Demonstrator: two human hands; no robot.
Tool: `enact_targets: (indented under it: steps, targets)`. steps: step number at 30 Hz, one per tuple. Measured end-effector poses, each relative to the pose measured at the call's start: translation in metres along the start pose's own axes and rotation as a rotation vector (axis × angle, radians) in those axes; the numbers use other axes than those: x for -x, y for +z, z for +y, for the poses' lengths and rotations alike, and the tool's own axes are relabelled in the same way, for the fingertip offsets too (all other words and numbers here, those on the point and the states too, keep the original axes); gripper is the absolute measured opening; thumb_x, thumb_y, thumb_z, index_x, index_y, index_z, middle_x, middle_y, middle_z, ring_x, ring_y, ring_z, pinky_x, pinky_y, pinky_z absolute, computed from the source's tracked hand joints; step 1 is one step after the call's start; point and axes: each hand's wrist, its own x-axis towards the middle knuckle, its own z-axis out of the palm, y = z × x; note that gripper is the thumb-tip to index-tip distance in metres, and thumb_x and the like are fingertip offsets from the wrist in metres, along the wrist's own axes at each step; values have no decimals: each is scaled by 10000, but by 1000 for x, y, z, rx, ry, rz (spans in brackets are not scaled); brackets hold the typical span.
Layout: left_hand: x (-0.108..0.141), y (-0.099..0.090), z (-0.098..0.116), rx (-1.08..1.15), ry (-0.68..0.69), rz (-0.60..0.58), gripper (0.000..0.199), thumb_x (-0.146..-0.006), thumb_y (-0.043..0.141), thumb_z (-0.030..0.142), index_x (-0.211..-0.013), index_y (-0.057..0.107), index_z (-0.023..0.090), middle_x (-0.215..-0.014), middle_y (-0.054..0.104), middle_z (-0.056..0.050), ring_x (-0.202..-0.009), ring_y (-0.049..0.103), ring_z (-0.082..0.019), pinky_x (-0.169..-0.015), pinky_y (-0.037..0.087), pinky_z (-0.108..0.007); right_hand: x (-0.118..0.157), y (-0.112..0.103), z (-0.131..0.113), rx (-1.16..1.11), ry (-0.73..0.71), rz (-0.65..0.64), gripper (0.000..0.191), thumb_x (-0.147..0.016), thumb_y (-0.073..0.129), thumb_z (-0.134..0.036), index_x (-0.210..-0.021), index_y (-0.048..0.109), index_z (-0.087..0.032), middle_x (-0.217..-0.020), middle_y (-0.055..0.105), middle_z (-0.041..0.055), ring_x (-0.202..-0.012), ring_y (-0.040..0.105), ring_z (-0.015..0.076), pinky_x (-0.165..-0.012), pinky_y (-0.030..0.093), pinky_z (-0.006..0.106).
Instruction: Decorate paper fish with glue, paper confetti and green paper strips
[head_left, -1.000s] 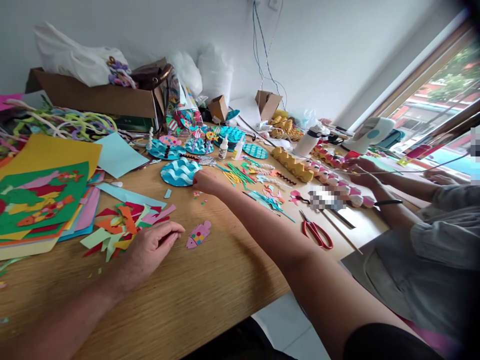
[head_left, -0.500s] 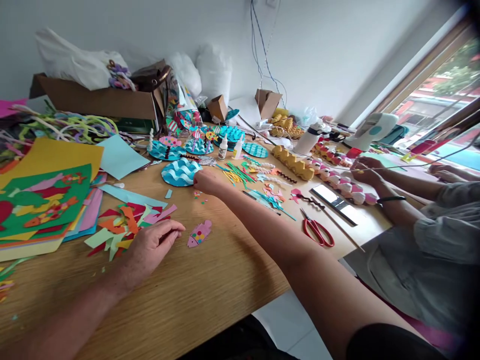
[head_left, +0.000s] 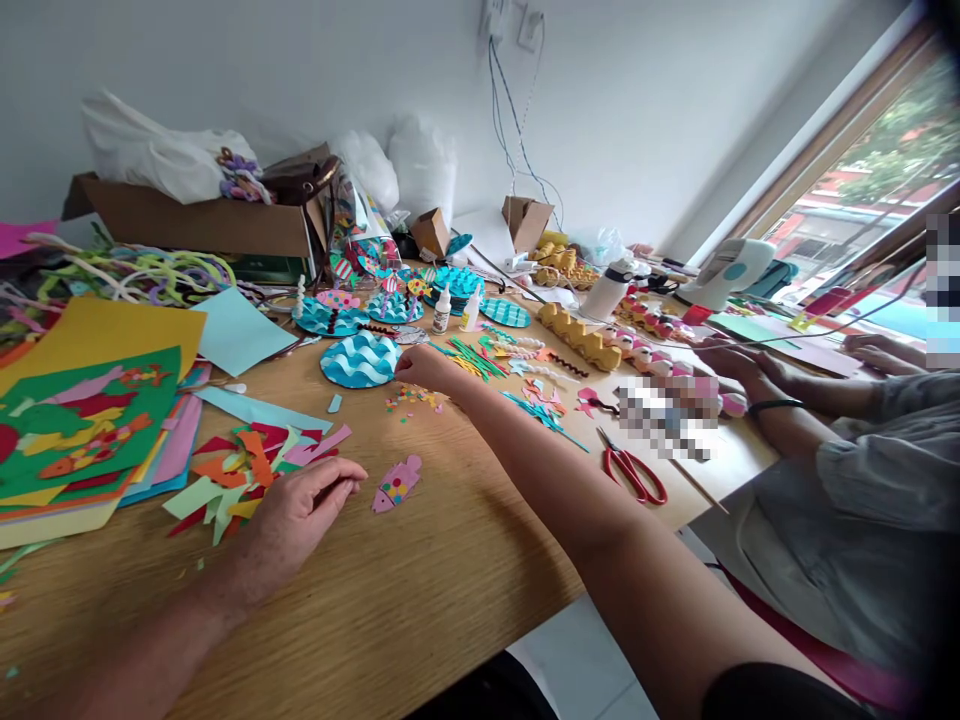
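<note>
- Your wooden table carries the pink paper fish, which lies flat.
- A co-worker's grey sleeve is well to the right of the fish.
- The long cardboard box stands far beyond the fish, to its left.
- The big yellow sheet lies well to the left of the fish.
- Coloured paper scraps are heaped left of the fish.
- Your left hand is just left of the fish, its fingers close together and slightly curled; you cannot tell whether that grip pinches anything.
- Your right hand reaches beyond the fish, fingertips bunched and turned down; what its grip holds, if anything, you cannot tell.
- The wavy blue disc lies beyond the fish, slightly to its left.
- Your red-handled scissors lie well to the right of the fish.
- The fish itself points its head toward you and leftward, its body decorated with coloured spots.
- Tiny paper dots are scattered beyond the fish.
</note>
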Motion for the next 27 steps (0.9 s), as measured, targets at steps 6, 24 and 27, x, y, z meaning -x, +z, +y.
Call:
enact_targets:
  steps: [6, 24, 27]
  targets:
    - [1, 0, -1, -9, 15, -24, 202, -794, 444, 318, -804, 617, 217, -781, 694, -12, -717, 642, -152, -619, 494, -203, 18, -7, 6, -105, -12, -43, 234, -765, 524, -263, -883, 689, -146, -698, 657, -16, -563, 529, 62, -500, 332, 149]
    - [1, -1, 1, -32, -1, -18, 198, -786, 460, 337, -796, 623, 225, -755, 696, 4, -670, 643, -150, -594, 489, -208, 19, 4, 9, 75, -192, 25, 255, -661, 515, -115, -871, 646, -177, -803, 650, 3, -685, 541, 112, -539, 318, 186]
    - [0, -1, 1, -31, -1, -16, 200, -780, 460, 341, -795, 624, 227, -751, 697, 2, -665, 643, -152, -588, 492, -210, 19, 4, 10, -3, -184, 15, 264, -667, 488, -92, -861, 648, -172, -804, 654, 0, -695, 553, 107, -550, 342, 175]
